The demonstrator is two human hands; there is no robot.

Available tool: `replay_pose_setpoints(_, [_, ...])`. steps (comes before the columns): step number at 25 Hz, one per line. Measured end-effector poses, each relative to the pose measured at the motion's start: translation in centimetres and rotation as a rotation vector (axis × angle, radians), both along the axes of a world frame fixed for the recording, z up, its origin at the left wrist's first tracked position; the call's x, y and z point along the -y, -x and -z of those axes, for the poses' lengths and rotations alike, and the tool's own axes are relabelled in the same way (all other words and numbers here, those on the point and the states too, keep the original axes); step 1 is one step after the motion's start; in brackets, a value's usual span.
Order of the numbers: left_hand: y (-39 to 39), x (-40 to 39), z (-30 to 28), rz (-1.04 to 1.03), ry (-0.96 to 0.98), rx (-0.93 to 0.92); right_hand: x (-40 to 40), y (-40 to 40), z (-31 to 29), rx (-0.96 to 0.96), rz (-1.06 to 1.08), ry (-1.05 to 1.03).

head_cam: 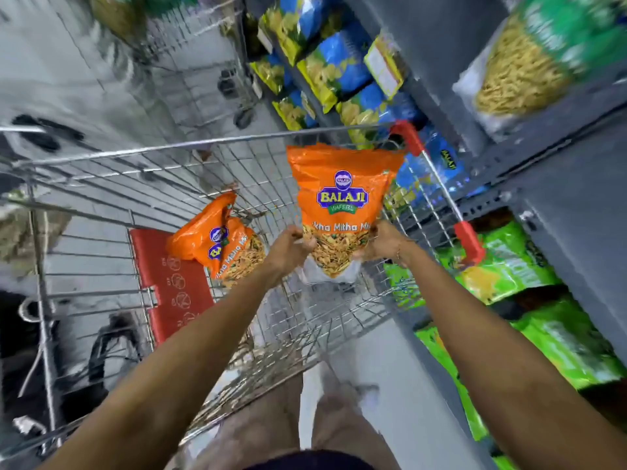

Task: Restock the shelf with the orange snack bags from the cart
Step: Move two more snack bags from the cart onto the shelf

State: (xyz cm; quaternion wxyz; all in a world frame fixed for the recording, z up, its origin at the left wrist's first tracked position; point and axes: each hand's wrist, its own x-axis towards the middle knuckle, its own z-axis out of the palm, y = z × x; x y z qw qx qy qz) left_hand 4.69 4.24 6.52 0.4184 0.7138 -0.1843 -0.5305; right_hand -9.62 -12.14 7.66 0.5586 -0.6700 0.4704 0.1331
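An orange snack bag (342,195) with a blue Balaji logo stands upright over the wire cart (142,154). My left hand (292,245) grips its lower left corner and my right hand (384,241) grips its lower right corner. Two more orange snack bags (217,240) lie together inside the cart to the left, next to the red child-seat flap (169,279). The grey shelf (529,157) rises on the right.
Blue and yellow snack bags (332,66) fill the far shelves. Green bags (515,266) sit on the lower shelf at right, and a green-topped bag of yellow sticks (536,59) is at the upper right. The cart's red-capped handle (437,184) runs beside the shelf. A second cart (203,62) stands farther down the aisle.
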Motion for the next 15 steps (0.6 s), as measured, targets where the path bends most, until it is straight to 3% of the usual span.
replay_pose_setpoints(6, [5.4, 2.5, -12.1, 0.142, 0.355, 0.114, -1.7, 10.2, -12.0, 0.277, 0.247, 0.336])
replay_pose_setpoints(11, [15.5, 5.5, -17.2, 0.343, 0.573, 0.07, -4.2, 23.1, -17.9, 0.371, 0.526, 0.506])
replay_pose_setpoints(15, [26.7, 9.6, -19.5, 0.643, 0.745, 0.098, -6.9, 33.7, -21.6, 0.394, 0.762, 0.62])
